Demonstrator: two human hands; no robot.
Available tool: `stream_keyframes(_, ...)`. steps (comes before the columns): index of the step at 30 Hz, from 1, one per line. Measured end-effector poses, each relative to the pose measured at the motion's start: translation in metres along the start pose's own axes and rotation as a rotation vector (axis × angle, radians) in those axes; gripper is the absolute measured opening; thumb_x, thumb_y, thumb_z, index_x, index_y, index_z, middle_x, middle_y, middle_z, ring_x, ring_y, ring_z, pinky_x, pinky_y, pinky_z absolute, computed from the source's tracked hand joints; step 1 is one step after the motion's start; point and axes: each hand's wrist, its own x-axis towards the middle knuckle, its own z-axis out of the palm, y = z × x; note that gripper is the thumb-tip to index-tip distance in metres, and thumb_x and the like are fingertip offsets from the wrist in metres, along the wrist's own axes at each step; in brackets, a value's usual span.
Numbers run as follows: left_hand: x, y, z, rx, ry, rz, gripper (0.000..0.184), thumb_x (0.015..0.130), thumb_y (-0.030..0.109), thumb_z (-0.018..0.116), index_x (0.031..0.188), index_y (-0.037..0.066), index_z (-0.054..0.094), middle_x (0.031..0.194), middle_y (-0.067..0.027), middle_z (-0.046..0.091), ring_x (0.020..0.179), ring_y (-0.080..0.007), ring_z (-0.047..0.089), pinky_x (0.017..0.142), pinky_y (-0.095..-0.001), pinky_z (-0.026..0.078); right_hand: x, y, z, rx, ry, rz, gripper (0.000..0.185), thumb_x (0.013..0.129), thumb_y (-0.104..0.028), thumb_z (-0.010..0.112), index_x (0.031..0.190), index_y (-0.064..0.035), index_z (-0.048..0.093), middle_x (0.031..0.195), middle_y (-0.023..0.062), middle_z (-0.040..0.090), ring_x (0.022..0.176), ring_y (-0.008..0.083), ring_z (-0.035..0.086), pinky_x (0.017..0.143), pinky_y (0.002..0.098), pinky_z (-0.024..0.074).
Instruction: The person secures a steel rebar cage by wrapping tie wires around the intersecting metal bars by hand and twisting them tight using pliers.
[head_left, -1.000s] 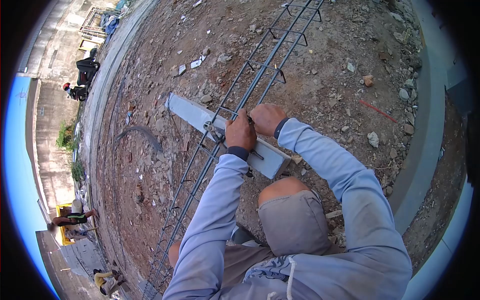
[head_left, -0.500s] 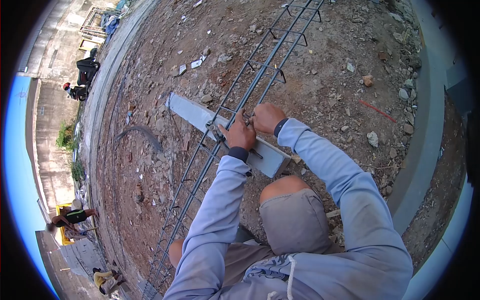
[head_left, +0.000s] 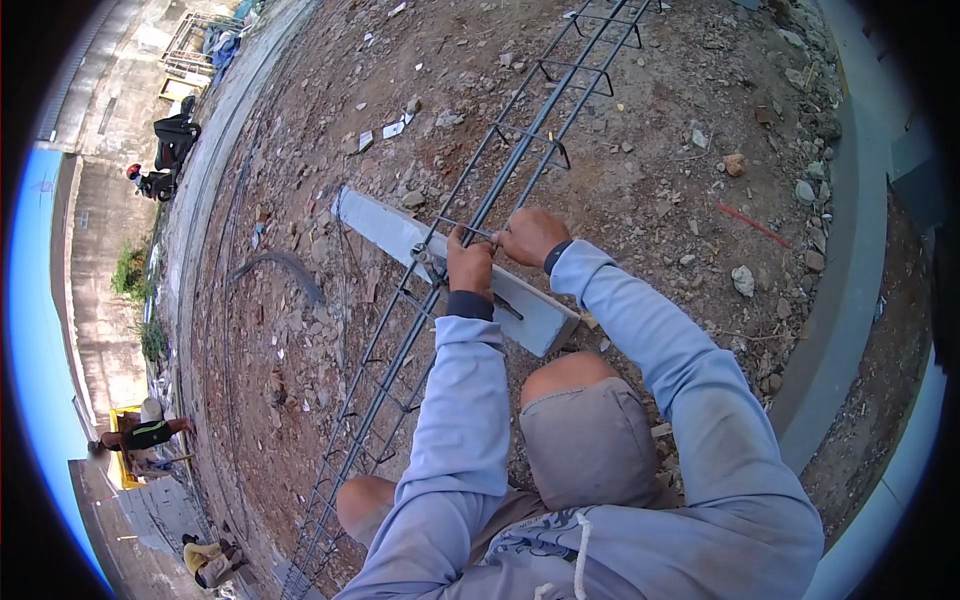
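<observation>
A long rebar cage [head_left: 512,160] of thin steel bars and bent stirrups runs diagonally across the ground, crossing over a grey slab [head_left: 385,222]. My left hand [head_left: 469,268] is closed around the cage's bars above the slab, its fingertips partly hidden. Close on its right, my right hand [head_left: 533,238] is closed in a fist by a stirrup; whatever is inside it is hidden. Under my left hand, the end of a short dark rod [head_left: 509,309] shows over the slab.
Rubble and stones cover the dirt. A red strip [head_left: 753,225] lies to the right, before a concrete edge [head_left: 838,300]. My bent knee [head_left: 568,375] is near the slab's end. Two other people [head_left: 150,434] are far off at lower left, and a parked motorcycle [head_left: 172,145] stands at upper left.
My left hand has shifted slightly left and its extended index finger has curled in around the bars. My right hand has moved slightly left, still closed.
</observation>
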Motion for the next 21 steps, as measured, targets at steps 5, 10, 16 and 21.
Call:
stream_keyframes(5, 0.003, -0.006, -0.005, -0.060, 0.041, -0.046, 0.068, 0.077, -0.004, 0.060, 0.136, -0.010, 0.028, 0.112, -0.0230, 0.058, 0.097, -0.0261, 0.060, 0.079, -0.0330, 0.048, -0.006, -0.005, 0.000, -0.038, 0.028, 0.006, 0.039, 0.083, -0.039, 0.059, 0.083, -0.0010, 0.069, 0.087, 0.0226, 0.066, 0.086, 0.0372, 0.064, 0.077, 0.0454, 0.0510)
stream_keyframes(10, -0.009, 0.000, -0.001, -0.143, 0.108, -0.030, 0.064, 0.075, -0.002, 0.058, 0.133, -0.010, 0.034, 0.107, -0.0200, 0.057, 0.088, -0.0217, 0.059, 0.072, -0.0309, 0.047, -0.012, -0.011, -0.003, -0.028, 0.053, 0.032, 0.036, 0.083, -0.036, 0.059, 0.085, -0.0013, 0.070, 0.089, 0.0223, 0.066, 0.087, 0.0357, 0.065, 0.077, 0.0440, 0.0519)
stream_keyframes(16, -0.023, 0.011, 0.001, -0.187, 0.105, -0.039, 0.057, 0.080, -0.005, 0.052, 0.132, -0.011, 0.032, 0.114, -0.0218, 0.058, 0.097, -0.0240, 0.060, 0.084, -0.0312, 0.046, -0.013, -0.013, -0.003, 0.004, 0.050, 0.071, 0.037, 0.083, -0.037, 0.058, 0.087, -0.0028, 0.070, 0.089, 0.0217, 0.067, 0.087, 0.0357, 0.065, 0.077, 0.0442, 0.0518)
stream_keyframes(21, -0.030, -0.021, -0.001, -0.219, 0.012, 0.190, 0.050, 0.081, -0.006, 0.044, 0.130, -0.010, 0.035, 0.121, -0.0213, 0.056, 0.108, -0.0230, 0.056, 0.093, -0.0303, 0.043, -0.011, -0.011, 0.003, 0.039, 0.079, 0.112, 0.036, 0.082, -0.037, 0.060, 0.086, -0.0029, 0.070, 0.089, 0.0219, 0.066, 0.088, 0.0362, 0.065, 0.077, 0.0442, 0.0518)
